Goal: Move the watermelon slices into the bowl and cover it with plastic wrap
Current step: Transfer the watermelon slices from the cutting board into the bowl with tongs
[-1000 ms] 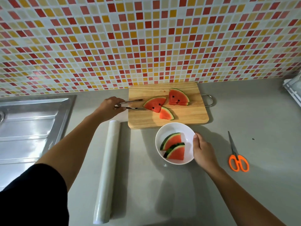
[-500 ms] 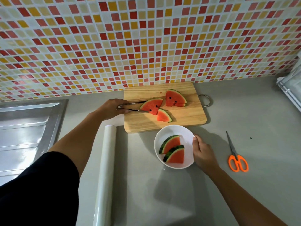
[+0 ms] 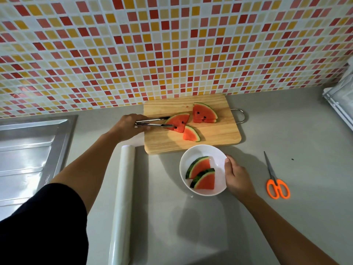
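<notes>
On the wooden cutting board (image 3: 219, 139) lie three watermelon slices: one on the left (image 3: 178, 122), one at the back right (image 3: 203, 113), and a smaller one (image 3: 190, 133) in front. My left hand (image 3: 129, 126) holds metal tongs (image 3: 152, 122) whose tips close around the left slice. A white bowl (image 3: 217, 153) stands just in front of the board and holds two slices (image 3: 200, 174). My right hand (image 3: 236, 173) grips the bowl's right rim. A roll of plastic wrap (image 3: 122, 203) lies lengthwise to the left of the bowl.
Orange-handled scissors (image 3: 275, 180) lie on the grey counter right of the bowl. A steel sink drainboard (image 3: 28, 155) fills the left side. A tiled wall backs the counter, and a white rack edge (image 3: 342, 104) shows at the far right.
The tongs in my left hand have closed in on the left slice on the board. My right hand has stayed on the bowl's rim.
</notes>
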A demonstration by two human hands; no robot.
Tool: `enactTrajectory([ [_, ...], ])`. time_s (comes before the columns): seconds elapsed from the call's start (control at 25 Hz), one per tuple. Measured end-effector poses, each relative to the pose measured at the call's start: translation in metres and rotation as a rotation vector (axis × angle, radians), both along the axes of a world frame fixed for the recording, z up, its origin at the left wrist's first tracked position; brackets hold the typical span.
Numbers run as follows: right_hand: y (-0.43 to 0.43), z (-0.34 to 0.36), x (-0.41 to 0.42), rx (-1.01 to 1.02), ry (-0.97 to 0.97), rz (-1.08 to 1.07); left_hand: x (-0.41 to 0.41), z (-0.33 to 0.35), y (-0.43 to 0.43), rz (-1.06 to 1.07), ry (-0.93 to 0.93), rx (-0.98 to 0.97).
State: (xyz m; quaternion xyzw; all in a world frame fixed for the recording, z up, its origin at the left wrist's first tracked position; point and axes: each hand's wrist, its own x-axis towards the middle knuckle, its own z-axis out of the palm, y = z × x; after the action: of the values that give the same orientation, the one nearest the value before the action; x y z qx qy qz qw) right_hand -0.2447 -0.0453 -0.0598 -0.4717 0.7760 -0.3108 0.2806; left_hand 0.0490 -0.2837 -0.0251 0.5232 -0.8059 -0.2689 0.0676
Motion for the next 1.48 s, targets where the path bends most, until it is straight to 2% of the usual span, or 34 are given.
enactTrajectory([
  [0.32,-0.001,0.0,-0.001,0.021,-0.005,0.005,0.005,-0.001,0.004,-0.047,-0.019,-0.085],
  [0.52,-0.001,-0.001,-0.001,0.016,0.015,0.008,-0.004,-0.004,0.002,-0.066,-0.052,-0.037],
  [1.08,-0.002,-0.003,-0.002,0.041,0.003,0.002,-0.014,0.002,0.007,0.052,0.07,0.081],
  [1.48,-0.003,0.0,-0.002,0.048,0.009,0.021,-0.014,0.006,0.009,0.054,0.069,0.204],
])
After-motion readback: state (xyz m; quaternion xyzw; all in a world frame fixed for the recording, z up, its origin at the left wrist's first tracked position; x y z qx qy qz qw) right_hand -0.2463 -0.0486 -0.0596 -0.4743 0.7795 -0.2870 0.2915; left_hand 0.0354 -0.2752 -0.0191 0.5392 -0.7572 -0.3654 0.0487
